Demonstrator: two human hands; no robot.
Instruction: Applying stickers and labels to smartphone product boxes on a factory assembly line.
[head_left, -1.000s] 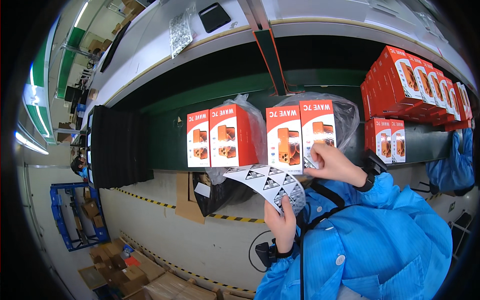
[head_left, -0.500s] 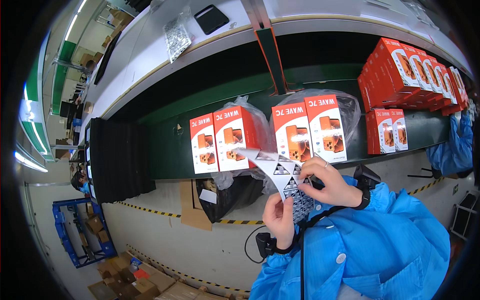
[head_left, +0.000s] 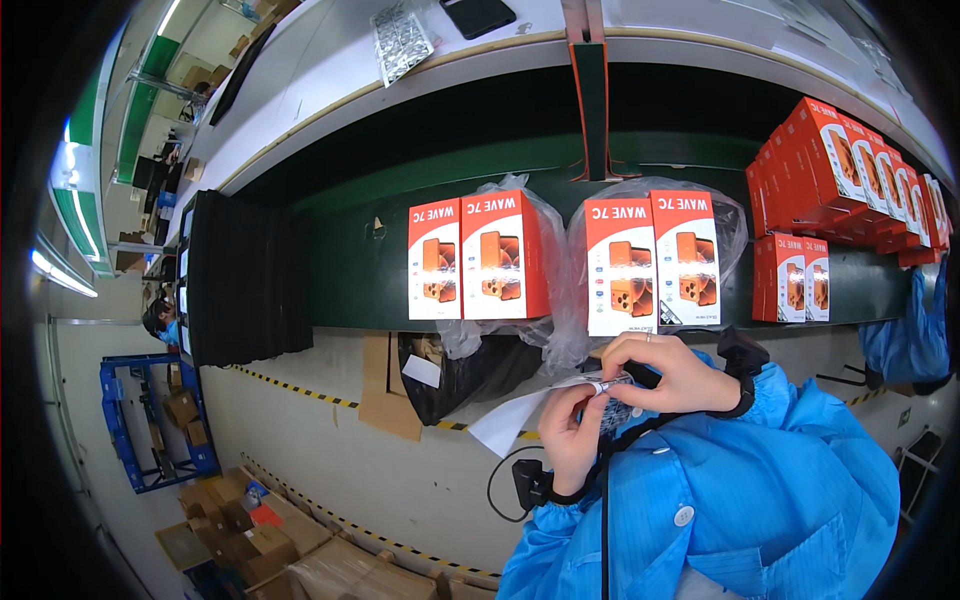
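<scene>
A sheet of black-and-white triangular stickers point(head_left: 508, 422) is held between both hands, bent so that its white side hangs out to the left. My left hand point(head_left: 570, 440) pinches it from below with thumb and fingers. My right hand point(head_left: 678, 376), with a ring on one finger, grips its upper edge close to the left fingertips. Whether a single sticker is peeled there cannot be seen. Just beyond my hands stand red-and-white phone boxes: a right pair point(head_left: 622, 270) and a left pair point(head_left: 493, 255). The rightmost box point(head_left: 686, 262) bears a small dark triangle at its lower left corner.
More phone boxes point(head_left: 838, 165) are stacked at the right. Clear plastic bags point(head_left: 562, 300) lie around the near boxes on the green shelf point(head_left: 345, 265). A black stack point(head_left: 250, 280) stands left. Below hang a black bag point(head_left: 450, 385) and cardboard point(head_left: 388, 390). A metal post point(head_left: 592, 110) rises behind.
The sheet has swung down from in front of the boxes and curled, its printed face turning largely out of sight. My hands have come closer together. The view has shifted slightly.
</scene>
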